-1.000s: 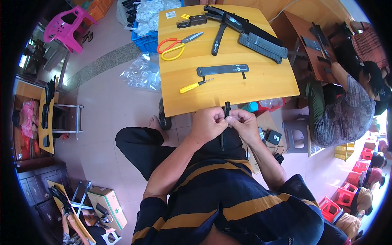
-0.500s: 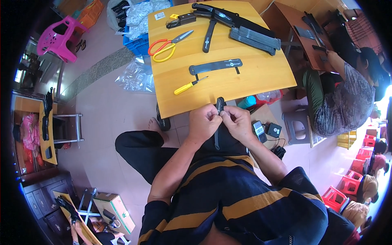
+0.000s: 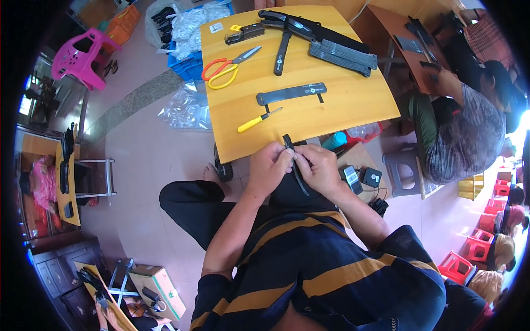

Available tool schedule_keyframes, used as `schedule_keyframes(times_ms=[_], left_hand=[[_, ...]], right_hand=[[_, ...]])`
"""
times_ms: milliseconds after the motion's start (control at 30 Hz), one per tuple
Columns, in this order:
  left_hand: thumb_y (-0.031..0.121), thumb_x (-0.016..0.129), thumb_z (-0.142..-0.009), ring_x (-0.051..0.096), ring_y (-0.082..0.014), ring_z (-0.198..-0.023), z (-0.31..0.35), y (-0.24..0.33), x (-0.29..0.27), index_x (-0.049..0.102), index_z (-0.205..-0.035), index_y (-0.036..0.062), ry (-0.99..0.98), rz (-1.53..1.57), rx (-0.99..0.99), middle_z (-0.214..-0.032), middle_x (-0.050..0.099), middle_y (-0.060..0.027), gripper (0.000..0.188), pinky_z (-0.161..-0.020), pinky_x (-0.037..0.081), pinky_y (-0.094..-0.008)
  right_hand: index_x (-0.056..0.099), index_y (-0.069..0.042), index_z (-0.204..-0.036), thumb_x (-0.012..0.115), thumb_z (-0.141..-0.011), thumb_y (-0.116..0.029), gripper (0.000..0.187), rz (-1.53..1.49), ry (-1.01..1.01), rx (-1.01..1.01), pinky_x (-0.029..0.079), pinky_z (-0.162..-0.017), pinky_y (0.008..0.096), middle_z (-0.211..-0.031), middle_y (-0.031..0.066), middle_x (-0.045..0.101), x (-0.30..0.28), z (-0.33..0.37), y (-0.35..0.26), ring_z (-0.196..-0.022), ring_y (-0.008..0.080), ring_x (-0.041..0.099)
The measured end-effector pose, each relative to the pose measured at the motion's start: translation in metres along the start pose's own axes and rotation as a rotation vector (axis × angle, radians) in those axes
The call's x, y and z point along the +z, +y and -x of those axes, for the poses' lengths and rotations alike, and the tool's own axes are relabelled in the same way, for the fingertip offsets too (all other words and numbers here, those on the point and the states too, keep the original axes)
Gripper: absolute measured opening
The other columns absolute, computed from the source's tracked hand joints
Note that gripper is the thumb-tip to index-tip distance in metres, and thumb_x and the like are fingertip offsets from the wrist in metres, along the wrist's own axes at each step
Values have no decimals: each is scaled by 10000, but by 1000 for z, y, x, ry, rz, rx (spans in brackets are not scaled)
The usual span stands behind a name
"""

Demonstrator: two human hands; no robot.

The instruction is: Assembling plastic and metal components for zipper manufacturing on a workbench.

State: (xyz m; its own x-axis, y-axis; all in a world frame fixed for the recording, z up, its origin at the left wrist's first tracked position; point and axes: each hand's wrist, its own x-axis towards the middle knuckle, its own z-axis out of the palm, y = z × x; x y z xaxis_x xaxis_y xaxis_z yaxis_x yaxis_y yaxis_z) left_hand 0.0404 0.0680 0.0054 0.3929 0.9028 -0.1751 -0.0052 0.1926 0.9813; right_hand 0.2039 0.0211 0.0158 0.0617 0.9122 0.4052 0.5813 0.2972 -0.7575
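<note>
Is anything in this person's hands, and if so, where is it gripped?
A black strap, pinched partway along by the left hand and right hand, nearer its upper end in the picture; the longer part extends below the grip.

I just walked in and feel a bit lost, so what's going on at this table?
A person in a striped top is pinching a narrow black strap between the left hand and right hand, close together at the near edge of the wooden table. On it lie a yellow-handled tool, a flat dark strip and scissors, with a stack of grey strips farther back.
</note>
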Motion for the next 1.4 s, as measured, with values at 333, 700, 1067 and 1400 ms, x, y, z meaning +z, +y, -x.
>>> schedule_keyframes(times_ms=[333, 700, 1067, 1400], left_hand=[[91, 670, -853, 601, -409, -561, 2, 8, 5, 585, -758, 16, 167, -605, 401, -645, 597, -209, 149, -526, 462, -446], [52, 634, -760, 550, -301, -498, -5, -10, 2, 552, -683, 7, 201, -459, 398, -581, 549, -163, 121, -507, 437, -399], [21, 634, -821, 482, -134, -501, 1, -13, 10, 530, -684, -4, 263, -329, 372, -536, 496, -86, 174, -503, 389, -344], [227, 665, -901, 644, -404, -643, -3, 19, -10, 626, -800, 26, 31, -637, 331, -675, 632, -192, 229, -598, 496, -479]], right_hand=[[742, 1, -988, 728, -881, -14, 109, 11, -36, 10, 561, -673, 400, -852, 193, 712, 2, 3, 0, -774, 358, 718], [705, 1, -1012, 665, -903, -61, 132, -18, -103, 65, 557, -704, 454, -836, 219, 685, 12, -1, -3, -787, 434, 684], [673, 10, -940, 615, -973, -69, 103, -392, -76, 319, 480, -604, 352, -702, 170, 600, 31, 7, 23, -618, 197, 594], [639, 13, -914, 628, -966, -123, 146, -86, -273, 134, 493, -618, 446, -760, 242, 617, 4, -13, 4, -703, 445, 637]])
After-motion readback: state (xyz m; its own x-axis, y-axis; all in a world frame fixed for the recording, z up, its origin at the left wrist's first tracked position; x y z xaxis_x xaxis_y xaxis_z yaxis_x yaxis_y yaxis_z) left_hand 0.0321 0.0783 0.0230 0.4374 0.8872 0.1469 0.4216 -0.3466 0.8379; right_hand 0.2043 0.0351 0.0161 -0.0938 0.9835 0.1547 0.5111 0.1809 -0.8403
